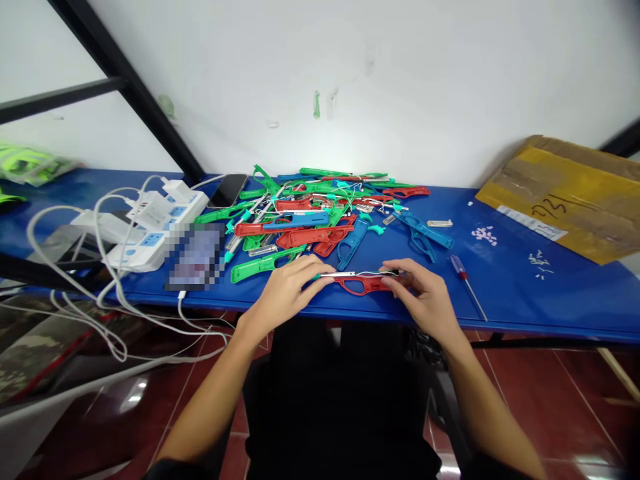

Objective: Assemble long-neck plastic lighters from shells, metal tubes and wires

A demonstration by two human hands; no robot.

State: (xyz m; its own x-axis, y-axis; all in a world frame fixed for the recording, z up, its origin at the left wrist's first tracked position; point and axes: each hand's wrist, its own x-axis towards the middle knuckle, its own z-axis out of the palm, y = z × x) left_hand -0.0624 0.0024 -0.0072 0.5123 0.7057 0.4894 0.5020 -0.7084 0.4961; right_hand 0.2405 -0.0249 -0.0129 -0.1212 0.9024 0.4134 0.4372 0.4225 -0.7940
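Near the table's front edge lies a red plastic lighter casing half [367, 286] with a trigger loop. Along its upper side runs a thin silver metal tube [345, 274], with a white wire [373, 273] leading right from it. My left hand [290, 283] is closed, thumb and fingers pinching the tube's left end, where a bit of green shows. My right hand [420, 290] is closed on the casing's right end, with a small black part [397, 271] at its fingertips. The fingers partly cover both ends.
Behind my hands is a heap of red, green and blue casings [315, 237], tubes and wires. A screwdriver [467, 287], small white pieces [484, 235], small screw-like bits [539, 262] and a cardboard box [575, 193] lie right. A power strip [150, 247] and phones [229, 191] are left.
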